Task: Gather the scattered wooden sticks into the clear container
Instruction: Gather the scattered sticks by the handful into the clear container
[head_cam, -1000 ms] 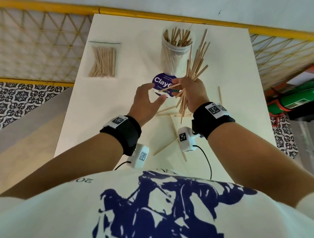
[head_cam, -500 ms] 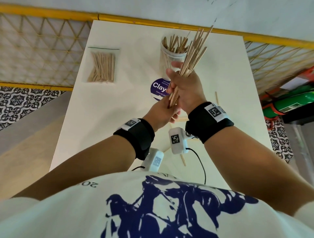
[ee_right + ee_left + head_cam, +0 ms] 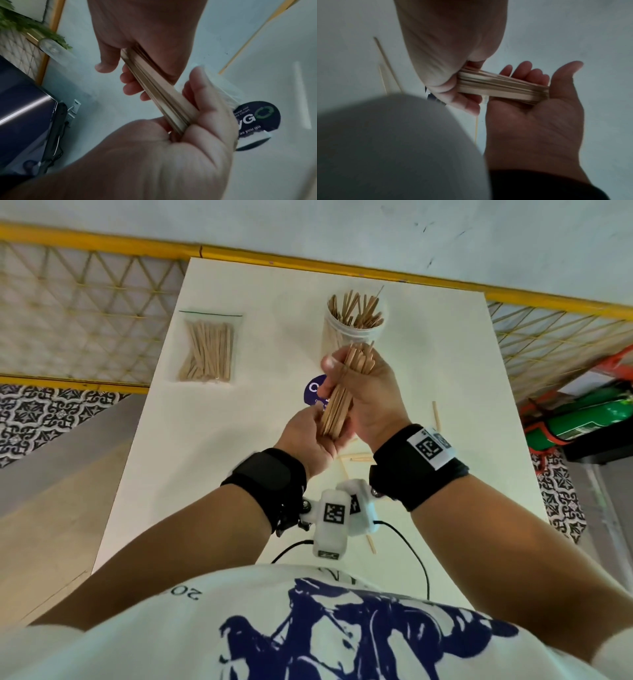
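Observation:
My right hand (image 3: 364,395) grips a bundle of flat wooden sticks (image 3: 337,412) upright above the table's middle. Under it lies my left hand (image 3: 308,440), palm up, and the bundle's lower ends rest in that palm. In the left wrist view the left hand (image 3: 539,115) lies with straight fingers while the bundle (image 3: 501,86) butts against it. The right wrist view shows my right hand (image 3: 171,155) wrapped round the bundle (image 3: 163,97). The clear container (image 3: 342,337) stands just beyond, upright, with several sticks in it. Loose sticks (image 3: 359,457) lie on the table below my hands.
A sealed clear bag of sticks (image 3: 207,350) lies at the table's back left. A round purple sticker (image 3: 313,392) sits in front of the container. One loose stick (image 3: 435,412) lies right of my hands. A yellow railing (image 3: 102,241) borders the white table (image 3: 212,460).
The sticks, which stuck out high above my right hand, have slid down through it. My left hand turned palm up under the bundle, and the stick ends are now squared against it.

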Motion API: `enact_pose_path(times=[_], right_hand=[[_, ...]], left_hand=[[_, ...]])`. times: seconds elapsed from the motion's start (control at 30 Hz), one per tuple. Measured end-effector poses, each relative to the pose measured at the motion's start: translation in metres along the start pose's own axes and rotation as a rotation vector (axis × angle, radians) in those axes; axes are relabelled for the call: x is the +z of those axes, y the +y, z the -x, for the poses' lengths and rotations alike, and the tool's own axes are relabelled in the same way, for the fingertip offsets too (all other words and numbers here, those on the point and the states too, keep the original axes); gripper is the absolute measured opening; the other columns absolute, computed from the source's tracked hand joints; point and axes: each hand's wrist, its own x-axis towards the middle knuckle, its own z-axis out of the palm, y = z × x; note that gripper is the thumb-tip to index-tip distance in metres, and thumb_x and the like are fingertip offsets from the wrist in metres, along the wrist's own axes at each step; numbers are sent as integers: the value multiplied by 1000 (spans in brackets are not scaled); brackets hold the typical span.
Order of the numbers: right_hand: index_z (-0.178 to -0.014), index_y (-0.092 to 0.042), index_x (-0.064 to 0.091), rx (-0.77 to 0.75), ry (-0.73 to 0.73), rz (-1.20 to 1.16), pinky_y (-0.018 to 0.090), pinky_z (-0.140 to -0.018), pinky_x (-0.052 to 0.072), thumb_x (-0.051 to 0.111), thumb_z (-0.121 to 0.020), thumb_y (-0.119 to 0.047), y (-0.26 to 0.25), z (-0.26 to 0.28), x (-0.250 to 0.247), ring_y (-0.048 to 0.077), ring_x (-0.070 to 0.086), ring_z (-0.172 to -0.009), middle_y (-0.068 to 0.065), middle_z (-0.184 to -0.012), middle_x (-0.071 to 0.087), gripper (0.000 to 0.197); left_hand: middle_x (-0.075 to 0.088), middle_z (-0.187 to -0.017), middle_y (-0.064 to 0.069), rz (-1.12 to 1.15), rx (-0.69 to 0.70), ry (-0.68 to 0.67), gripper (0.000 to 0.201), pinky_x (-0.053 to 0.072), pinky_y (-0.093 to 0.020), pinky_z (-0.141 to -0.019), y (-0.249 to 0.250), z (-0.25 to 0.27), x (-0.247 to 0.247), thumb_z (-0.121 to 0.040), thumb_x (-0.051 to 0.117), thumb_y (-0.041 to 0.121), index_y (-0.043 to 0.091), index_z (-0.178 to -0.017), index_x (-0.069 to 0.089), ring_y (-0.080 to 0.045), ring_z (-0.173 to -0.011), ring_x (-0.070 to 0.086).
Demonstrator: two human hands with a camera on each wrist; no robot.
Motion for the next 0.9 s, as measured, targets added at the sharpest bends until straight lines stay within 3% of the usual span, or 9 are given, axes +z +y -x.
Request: enact_pose_path(times=[0.13, 0.27, 0.37, 0.43, 0.53, 0.63, 0.77, 0.83, 0.9], right_hand=[[-60, -16, 51, 14, 24, 296, 38, -62, 45, 62, -87, -44, -2, -19, -4, 20, 47, -47, 4, -48, 50, 40], [-66, -19, 52, -205, 250, 373, 35, -56, 46, 51, -95, -38, -60, -76, -8, 16, 51, -45, -1, -47, 53, 35], [-76, -10, 53, -445, 319, 306, 31, -65, 55, 54, -95, -33, -96, -117, -9, 20, 62, -56, 0, -55, 57, 30], [-76, -11, 53, -414, 322, 318, 34, -71, 56, 60, -91, -31, -90, -146, -9, 25, 67, -65, 1, -60, 62, 26], [-81, -16, 61, -208, 240, 600, 28, -80, 53, 71, -76, -38, -55, -173, -15, 11, 67, -77, -4, -81, 71, 24], [-113, -27, 62, -203, 175, 778, 23, -106, 37, 71, -79, -44, -38, -169, -38, 8, 48, -130, -15, -128, 59, 40], [-128, -22, 58, -291, 378, 766, 32, -118, 23, 54, -92, -46, -25, -135, -99, 12, 26, -146, -10, -142, 51, 43], [-131, -17, 56, -60, 494, 862, 42, -119, 23, 42, -96, -48, 6, -108, -149, 22, 29, -145, 3, -147, 48, 49], [-137, -11, 48, 219, 458, 1044, 54, -115, 25, 25, -95, -43, 43, -72, -197, 35, 32, -141, 16, -149, 42, 58]], left_hand=[[66, -91, -9, -145, -39, -62, 42, 51, -41, -89, 2, -8, -6, -101, 32, 36, 7, -98, 62, -24, -90, 63], [66, -93, -4, -318, 2, -20, 42, 47, -35, -85, 9, -27, -25, -99, 34, 44, 13, -95, 61, -20, -88, 63], [64, -95, -2, -421, 48, 14, 35, 45, -35, -87, 14, -36, -45, -98, 39, 42, 16, -94, 61, -19, -91, 61], [64, -95, -2, -480, 82, 52, 28, 44, -34, -86, 17, -38, -56, -98, 42, 38, 17, -94, 61, -20, -95, 60], [63, -100, -1, -675, 167, 99, 21, 43, -33, -88, 23, -41, -69, -89, 54, 42, 22, -92, 60, -20, -100, 58], [58, -107, 4, -1022, 314, 88, 22, 38, -28, -87, 24, -48, -75, -84, 55, 46, 29, -98, 58, -13, -100, 54], [45, -138, 0, -1529, 494, -6, 52, 28, -23, -102, 6, -49, -74, -89, 56, 46, 21, -133, 48, -13, -129, 39], [19, -156, -3, -1845, 453, -128, 90, 13, -39, -116, -11, -45, -79, -76, 56, 67, 24, -148, 21, -21, -146, 10], [-18, -159, -4, -2098, 383, -220, 122, -7, -58, -114, -30, -37, -84, -62, 56, 79, 31, -148, -15, -29, -144, -23]])
